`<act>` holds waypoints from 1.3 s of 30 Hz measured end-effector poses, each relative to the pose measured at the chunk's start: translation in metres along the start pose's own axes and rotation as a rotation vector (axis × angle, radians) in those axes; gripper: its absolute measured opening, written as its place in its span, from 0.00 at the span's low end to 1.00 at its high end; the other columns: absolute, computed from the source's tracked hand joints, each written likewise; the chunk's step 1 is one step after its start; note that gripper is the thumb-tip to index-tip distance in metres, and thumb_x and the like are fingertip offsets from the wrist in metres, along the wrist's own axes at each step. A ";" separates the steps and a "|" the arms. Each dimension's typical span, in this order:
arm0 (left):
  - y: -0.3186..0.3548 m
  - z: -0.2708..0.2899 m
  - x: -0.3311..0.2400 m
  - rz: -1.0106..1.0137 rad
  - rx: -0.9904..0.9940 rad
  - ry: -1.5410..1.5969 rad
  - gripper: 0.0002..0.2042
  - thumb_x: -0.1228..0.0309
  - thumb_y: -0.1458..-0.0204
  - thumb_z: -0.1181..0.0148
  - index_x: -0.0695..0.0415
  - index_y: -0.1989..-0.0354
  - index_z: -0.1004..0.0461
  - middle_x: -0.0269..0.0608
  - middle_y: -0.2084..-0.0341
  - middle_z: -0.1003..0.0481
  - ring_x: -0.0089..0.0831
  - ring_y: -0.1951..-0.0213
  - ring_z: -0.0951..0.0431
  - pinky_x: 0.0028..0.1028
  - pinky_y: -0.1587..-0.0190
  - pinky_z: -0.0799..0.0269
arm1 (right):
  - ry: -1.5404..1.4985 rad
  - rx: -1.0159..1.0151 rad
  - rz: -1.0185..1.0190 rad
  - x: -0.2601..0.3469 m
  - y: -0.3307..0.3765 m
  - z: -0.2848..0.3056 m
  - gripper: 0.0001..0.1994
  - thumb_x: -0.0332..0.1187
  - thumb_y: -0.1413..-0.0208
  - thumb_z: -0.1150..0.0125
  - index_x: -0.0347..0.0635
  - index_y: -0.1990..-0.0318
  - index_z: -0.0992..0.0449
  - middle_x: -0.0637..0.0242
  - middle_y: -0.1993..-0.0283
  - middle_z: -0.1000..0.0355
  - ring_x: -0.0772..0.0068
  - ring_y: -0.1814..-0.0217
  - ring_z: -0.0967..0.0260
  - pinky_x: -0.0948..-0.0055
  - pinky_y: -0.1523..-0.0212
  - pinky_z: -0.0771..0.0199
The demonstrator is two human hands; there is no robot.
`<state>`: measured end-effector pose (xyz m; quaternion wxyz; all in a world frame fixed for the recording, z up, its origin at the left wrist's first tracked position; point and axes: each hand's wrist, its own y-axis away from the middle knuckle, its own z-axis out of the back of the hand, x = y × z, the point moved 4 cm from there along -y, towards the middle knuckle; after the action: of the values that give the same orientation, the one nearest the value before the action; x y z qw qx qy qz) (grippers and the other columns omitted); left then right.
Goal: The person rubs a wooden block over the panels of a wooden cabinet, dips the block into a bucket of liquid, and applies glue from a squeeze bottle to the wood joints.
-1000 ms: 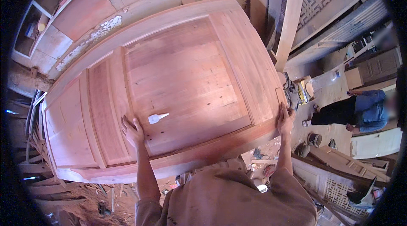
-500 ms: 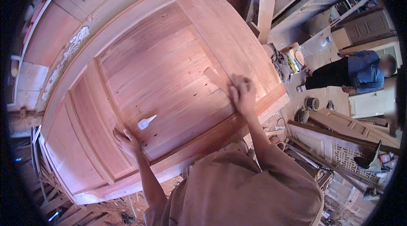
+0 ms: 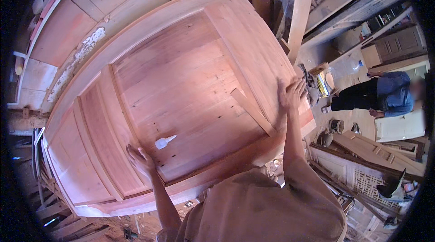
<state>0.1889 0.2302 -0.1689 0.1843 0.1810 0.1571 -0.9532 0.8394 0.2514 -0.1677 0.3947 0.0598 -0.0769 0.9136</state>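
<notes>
A large reddish wooden door (image 3: 253, 24) with recessed panels lies before me. My left hand (image 3: 142, 161) rests open, its fingers spread, on the rail at the near left of the big panel. Close by, a small white bottle with a pointed nozzle (image 3: 164, 142) lies on its side on that panel. My right hand (image 3: 292, 93) is over the wide rail at the door's right end, fingers stretched out and slightly blurred; it holds nothing visible. Between the hands, a thin wooden strip (image 3: 251, 111) lies slantwise on the panel's right part, apart from both.
At the far right stands a person in a blue shirt (image 3: 393, 94), with panelled boards (image 3: 369, 151) and a metal tin (image 3: 335, 126) on the floor nearby. Upright planks (image 3: 301, 10) lean beyond the door's far right corner. Wood scraps (image 3: 59, 217) lie at the lower left.
My right hand has moved right, off the wooden strip's edge and onto the door's end rail. The strip now lies uncovered. My left hand stays on its rail; the whole view has shifted slightly.
</notes>
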 end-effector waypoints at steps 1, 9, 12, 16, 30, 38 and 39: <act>0.000 0.000 0.000 -0.008 0.008 0.002 0.31 0.51 0.37 0.57 0.64 0.35 0.41 0.58 0.36 0.40 0.54 0.35 0.41 0.48 0.34 0.46 | -0.001 0.005 0.010 0.014 -0.010 -0.001 0.54 0.71 0.44 0.62 0.21 0.31 0.57 0.37 0.26 0.62 0.47 0.21 0.73 0.42 0.27 0.78; 0.002 -0.002 -0.005 0.017 0.038 0.093 0.31 0.51 0.36 0.58 0.65 0.34 0.43 0.59 0.36 0.41 0.54 0.34 0.41 0.48 0.34 0.46 | -0.037 0.040 0.140 0.106 -0.053 -0.014 0.53 0.71 0.44 0.62 0.23 0.31 0.56 0.37 0.26 0.62 0.47 0.21 0.71 0.46 0.26 0.77; 0.002 -0.005 -0.002 0.003 0.033 0.102 0.31 0.51 0.36 0.59 0.65 0.34 0.44 0.60 0.36 0.41 0.56 0.35 0.41 0.48 0.34 0.45 | -0.106 0.070 0.251 0.136 -0.035 -0.012 0.52 0.68 0.43 0.60 0.23 0.31 0.57 0.36 0.26 0.62 0.44 0.21 0.71 0.47 0.26 0.75; 0.001 -0.006 0.007 -0.051 0.023 0.019 0.30 0.53 0.36 0.58 0.66 0.35 0.43 0.62 0.37 0.41 0.58 0.35 0.41 0.48 0.35 0.43 | -0.153 -0.007 0.243 0.143 0.009 0.005 0.52 0.66 0.43 0.57 0.20 0.31 0.61 0.32 0.27 0.64 0.41 0.21 0.72 0.47 0.26 0.75; -0.002 -0.003 -0.012 -0.009 0.053 0.103 0.29 0.55 0.35 0.59 0.67 0.35 0.43 0.61 0.36 0.41 0.56 0.35 0.42 0.48 0.34 0.45 | -0.257 -0.051 0.349 0.236 -0.065 -0.038 0.49 0.65 0.42 0.56 0.28 0.30 0.56 0.37 0.26 0.61 0.41 0.22 0.68 0.46 0.26 0.69; 0.001 -0.002 -0.009 0.048 0.034 0.132 0.30 0.53 0.36 0.58 0.66 0.34 0.44 0.60 0.36 0.41 0.55 0.34 0.43 0.49 0.34 0.47 | -0.012 0.249 0.707 0.079 0.154 0.059 0.33 0.51 0.45 0.39 0.39 0.37 0.36 0.48 0.41 0.37 0.44 0.42 0.37 0.51 0.44 0.35; 0.002 0.000 -0.005 0.028 0.021 0.116 0.30 0.53 0.36 0.58 0.66 0.34 0.44 0.60 0.36 0.41 0.55 0.34 0.42 0.49 0.34 0.47 | 0.081 0.257 0.755 0.057 0.173 0.053 0.32 0.50 0.44 0.39 0.40 0.37 0.36 0.50 0.41 0.36 0.45 0.42 0.37 0.52 0.44 0.35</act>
<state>0.1945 0.2302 -0.1673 0.1864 0.2400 0.1550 -0.9400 0.6768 0.1648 -0.1226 0.0230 0.0402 0.0373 0.9982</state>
